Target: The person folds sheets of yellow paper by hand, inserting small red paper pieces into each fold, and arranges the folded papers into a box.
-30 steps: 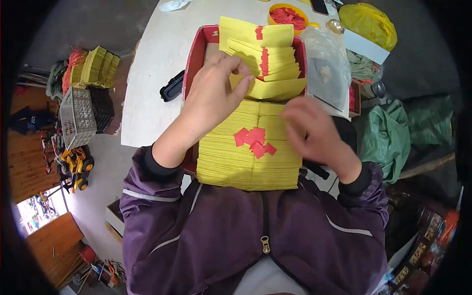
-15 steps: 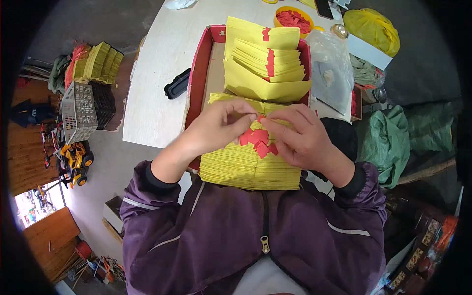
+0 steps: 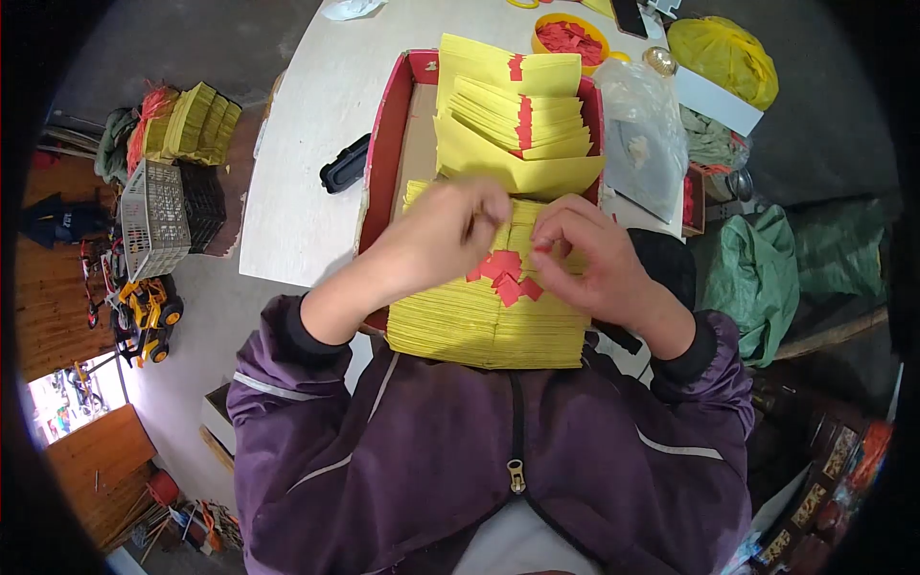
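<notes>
My right hand [image 3: 599, 264] is closed in a pinch, with a bit of a red paper piece [image 3: 544, 247] showing between thumb and fingers. Motion smears my left hand [image 3: 441, 232]; its fingers are bent, and what they hold, if anything, is hidden. Both hands hover over a thick stack of yellow paper sheets [image 3: 460, 326] at the near end of a red-edged box [image 3: 381, 153]. Several small red paper squares [image 3: 506, 271] lie loosely on that stack. Farther back in the box, folded yellow sheets [image 3: 522, 172] stand fanned out, with red pieces [image 3: 524, 120] along their middle.
A yellow bowl of red paper pieces [image 3: 602, 43] stands on the white table [image 3: 297, 144], near a phone [image 3: 629, 17]. A black case [image 3: 346, 164] lies left of the box. At right are a clear plastic bag [image 3: 647, 115] and a yellow bag [image 3: 724, 62].
My hands, close together before, have drawn apart. The left has risen slightly and blurred; the right has shifted a little right with a red paper piece in its pinch.
</notes>
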{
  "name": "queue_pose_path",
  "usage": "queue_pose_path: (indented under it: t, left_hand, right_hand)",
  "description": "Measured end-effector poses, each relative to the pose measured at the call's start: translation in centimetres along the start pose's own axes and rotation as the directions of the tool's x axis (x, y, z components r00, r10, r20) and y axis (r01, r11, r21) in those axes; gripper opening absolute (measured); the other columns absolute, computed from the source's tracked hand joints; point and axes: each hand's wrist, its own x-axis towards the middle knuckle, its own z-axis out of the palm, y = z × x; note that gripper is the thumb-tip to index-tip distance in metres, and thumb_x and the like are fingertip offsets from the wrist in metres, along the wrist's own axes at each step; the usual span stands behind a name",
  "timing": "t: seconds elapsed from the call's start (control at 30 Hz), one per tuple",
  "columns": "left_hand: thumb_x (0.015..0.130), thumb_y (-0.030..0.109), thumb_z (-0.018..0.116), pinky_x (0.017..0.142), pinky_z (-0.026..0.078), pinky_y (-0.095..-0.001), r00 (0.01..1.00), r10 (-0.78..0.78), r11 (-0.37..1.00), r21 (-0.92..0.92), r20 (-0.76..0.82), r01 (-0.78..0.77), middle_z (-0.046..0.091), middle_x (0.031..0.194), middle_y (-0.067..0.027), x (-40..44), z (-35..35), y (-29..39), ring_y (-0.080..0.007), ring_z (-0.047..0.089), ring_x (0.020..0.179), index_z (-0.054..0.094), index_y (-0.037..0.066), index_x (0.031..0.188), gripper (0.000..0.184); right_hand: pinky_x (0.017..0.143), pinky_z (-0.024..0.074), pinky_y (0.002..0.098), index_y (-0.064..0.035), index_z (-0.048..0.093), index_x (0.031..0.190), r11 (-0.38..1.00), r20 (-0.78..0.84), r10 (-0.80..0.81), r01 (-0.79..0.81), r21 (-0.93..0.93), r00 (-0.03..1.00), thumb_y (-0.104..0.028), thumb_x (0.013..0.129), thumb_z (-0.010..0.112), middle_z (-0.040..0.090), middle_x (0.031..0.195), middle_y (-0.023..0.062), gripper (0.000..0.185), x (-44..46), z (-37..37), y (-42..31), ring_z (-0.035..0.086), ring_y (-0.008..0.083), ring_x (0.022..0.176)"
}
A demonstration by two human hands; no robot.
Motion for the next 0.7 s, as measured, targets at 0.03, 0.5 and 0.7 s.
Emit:
queue_pose_path:
  t: [0.03,0.5,0.7]
  left_hand:
    - [0.088,0.001,0.061,0.056,0.047,-0.0321,0.931,0.259,0.925,0.342,-0.255,-0.163,0.066,0.081,-0.0065,1.0,-0.2,0.2,-0.0209,0.061,0.065,0.067,0.002,0.100,0.014]
    - [0.085,0.002,0.077,0.064,0.049,-0.0298,0.972,0.144,0.905,0.422,-0.187,-0.053,0.071,0.083,-0.0083,5.4,-2.8,0.6,-0.0180,0.061,0.068,0.074,0.000,0.097,0.013]
    - [0.085,0.004,0.077,0.060,0.048,-0.0308,0.962,0.174,0.917,0.390,-0.210,-0.081,0.071,0.077,-0.0098,5.1,-1.5,0.1,-0.0193,0.060,0.063,0.077,-0.001,0.103,0.019]
  right_hand:
    - [0.074,0.0482,0.0283,-0.0065,0.068,0.102,0.998,0.015,0.060,-0.061,0.017,0.998,-0.002,0.085,0.071,0.064,0.102,0.0036,0.018,-0.1,-0.2,0.2,0.058,0.0189,0.083]
    - [0.065,0.0426,0.0221,-0.0051,0.068,0.098,0.944,-0.130,0.318,-0.302,0.130,0.939,-0.001,0.092,0.066,0.064,0.093,0.0013,0.008,2.3,-2.5,1.4,0.053,0.0097,0.074]
    - [0.061,0.0410,0.0214,-0.0059,0.069,0.098,0.803,0.062,0.544,-0.540,0.253,0.837,-0.003,0.093,0.060,0.062,0.077,0.0001,0.011,4.4,-3.7,0.4,0.052,0.0087,0.067]
